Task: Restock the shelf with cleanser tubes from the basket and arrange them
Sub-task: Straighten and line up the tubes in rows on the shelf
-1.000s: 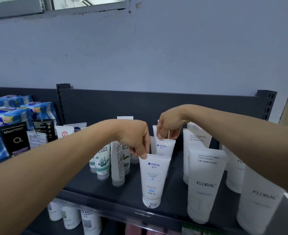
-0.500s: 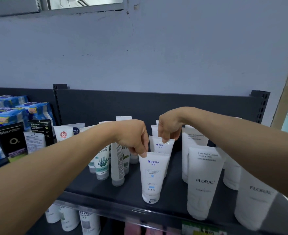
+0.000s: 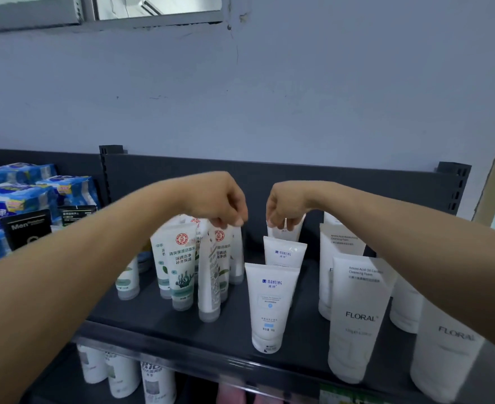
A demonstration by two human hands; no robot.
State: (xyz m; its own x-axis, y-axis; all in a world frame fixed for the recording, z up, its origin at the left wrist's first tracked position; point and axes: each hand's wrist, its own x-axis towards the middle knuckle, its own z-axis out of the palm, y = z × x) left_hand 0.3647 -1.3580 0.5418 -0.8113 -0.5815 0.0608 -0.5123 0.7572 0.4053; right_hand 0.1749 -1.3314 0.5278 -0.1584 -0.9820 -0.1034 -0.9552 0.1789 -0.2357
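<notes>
Arranging step: the right hand (image 3: 284, 207) pinches the rear white blue-lettered plastic tube (image 3: 297, 231), the left hand (image 3: 221, 204) has an unclear grip; next, probably, settle it in line.

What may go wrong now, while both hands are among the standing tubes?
The right hand pinches the rear Manting tube by its top; tilting it may topple the two front Manting tubes. The left hand is at the crowded green-printed tubes, standing on narrow caps; a nudge might fell several.

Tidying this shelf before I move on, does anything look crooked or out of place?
The green-and-white tubes the left hand pinches stand bunched and leaning, one turned sideways, unlike the straight Manting row the right hand pinches. Nothing looks spilled.
</notes>
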